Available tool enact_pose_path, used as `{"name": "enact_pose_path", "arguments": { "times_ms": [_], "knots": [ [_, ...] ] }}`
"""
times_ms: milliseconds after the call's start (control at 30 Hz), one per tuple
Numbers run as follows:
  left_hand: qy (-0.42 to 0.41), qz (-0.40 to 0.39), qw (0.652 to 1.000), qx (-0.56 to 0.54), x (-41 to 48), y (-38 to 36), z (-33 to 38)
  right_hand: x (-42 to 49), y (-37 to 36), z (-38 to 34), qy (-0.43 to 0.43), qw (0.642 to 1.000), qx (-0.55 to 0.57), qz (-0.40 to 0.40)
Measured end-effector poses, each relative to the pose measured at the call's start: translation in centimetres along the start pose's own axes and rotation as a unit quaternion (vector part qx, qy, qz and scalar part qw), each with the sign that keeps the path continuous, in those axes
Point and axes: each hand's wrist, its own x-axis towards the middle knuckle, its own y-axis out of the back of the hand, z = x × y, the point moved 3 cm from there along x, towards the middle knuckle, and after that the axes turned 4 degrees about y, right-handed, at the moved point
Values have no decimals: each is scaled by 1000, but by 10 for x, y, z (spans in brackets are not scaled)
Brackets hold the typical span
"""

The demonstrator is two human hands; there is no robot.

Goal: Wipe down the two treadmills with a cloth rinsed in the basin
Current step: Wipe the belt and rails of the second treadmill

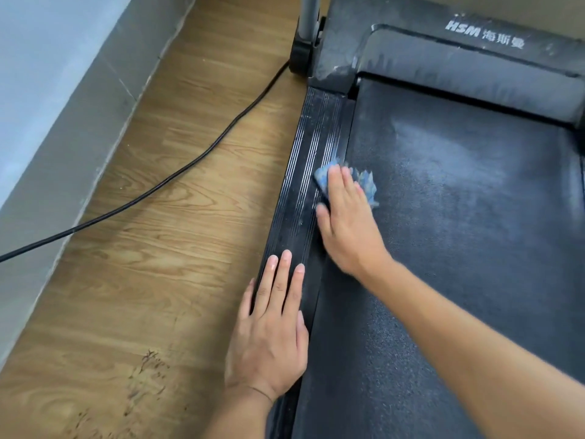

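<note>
While the right hand [345, 223] presses the blue cloth [367, 185] down with straight fingers at the belt edge of the treadmill [474, 280], the left hand [272, 327] rests flat, fingers together, on its side rail [304, 191]. Grey dust ahead suggests much wiping remains.

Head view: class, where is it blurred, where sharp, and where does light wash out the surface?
Head view: the right hand and the blue cloth under it are smeared by motion; the left hand, flat on the side rail, is sharp; a pale sheen, glare or dust, lies across the treadmill belt.
</note>
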Motion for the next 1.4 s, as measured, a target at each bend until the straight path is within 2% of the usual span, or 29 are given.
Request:
{"name": "enact_pose_path", "arguments": {
  "times_ms": [133,233,333,467,567,767,900,967,1133,1300,1400],
  "knots": [
    [-7,3,1000,-3,0,-4,-4,-105,-18,-42,27,997,30,-63],
    [-13,11,1000,-10,-1,-7,-6,-139,-22,-46,77,992,-30,-94],
    [-13,12,1000,-1,0,-4,-4,-92,-9,-25,69,993,-61,-69],
    [-4,2,1000,6,1,-4,-2,22,10,7,-27,998,-23,-43],
    [-6,5,1000,5,1,-5,-3,41,8,9,-31,999,-20,-36],
    [-14,32,999,-10,1,-9,-7,-97,-13,-23,50,996,13,-71],
    [-19,36,999,-24,-1,-11,-8,-207,-37,-65,61,992,-6,-107],
    [-25,36,999,-27,-2,-9,-7,-236,-52,-79,45,993,-57,-88],
    [-34,44,997,-47,0,-10,-8,-235,-72,-84,1,988,-153,5],
    [-25,22,991,-130,-5,-7,-15,-237,-74,-84,13,985,-164,44],
    [-15,42,991,-123,-73,-17,-27,-241,-74,-82,14,985,-164,57]
  ]
}}
